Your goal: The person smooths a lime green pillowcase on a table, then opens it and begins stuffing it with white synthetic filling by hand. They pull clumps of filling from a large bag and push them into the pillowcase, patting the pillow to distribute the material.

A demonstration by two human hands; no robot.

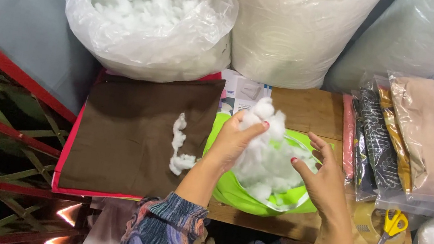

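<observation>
A tuft of white stuffing (pixel 262 146) is pinched in the left hand (pixel 231 142) above the green cover (pixel 229 191); fingers closed on it. The right hand (pixel 323 182) is held open beside the stuffing, fingers spread, nothing grasped; yellow scissors (pixel 393 224) lie on the worktop (pixel 311 111).

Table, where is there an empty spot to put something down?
The wooden table shows bare wood behind the green cover, between the white box and the stacked packets. The brown cloth is mostly flat and open, left of the stuffing strip. It is crowded around both hands and by the scissors.
</observation>
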